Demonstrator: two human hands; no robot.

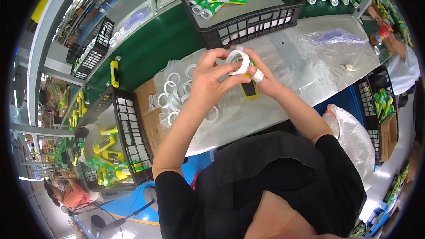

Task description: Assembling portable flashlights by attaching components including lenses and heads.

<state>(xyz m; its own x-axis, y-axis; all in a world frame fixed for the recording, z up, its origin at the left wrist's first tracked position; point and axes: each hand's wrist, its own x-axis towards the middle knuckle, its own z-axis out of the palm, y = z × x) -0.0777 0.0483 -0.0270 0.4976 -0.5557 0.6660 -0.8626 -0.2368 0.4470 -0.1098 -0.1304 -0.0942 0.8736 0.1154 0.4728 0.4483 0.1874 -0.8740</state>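
Two hands meeting above clear plastic sheeting (283, 62): left hand (210, 79) pinching white plastic ring (238, 62) between thumb and fingers, right hand (265, 79) closed round yellow-green torch body (249, 87). Loose white rings heaped (175, 90) at nine o'clock, black wire crate (248, 22) at twelve. Best seated by keeping ring square to torch end, pressing evenly.

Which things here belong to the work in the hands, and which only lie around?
In use: left hand and right hand on white ring and yellow torch body; loose white rings.

Lying about: crate of finished torches, single yellow torch, clear bag.
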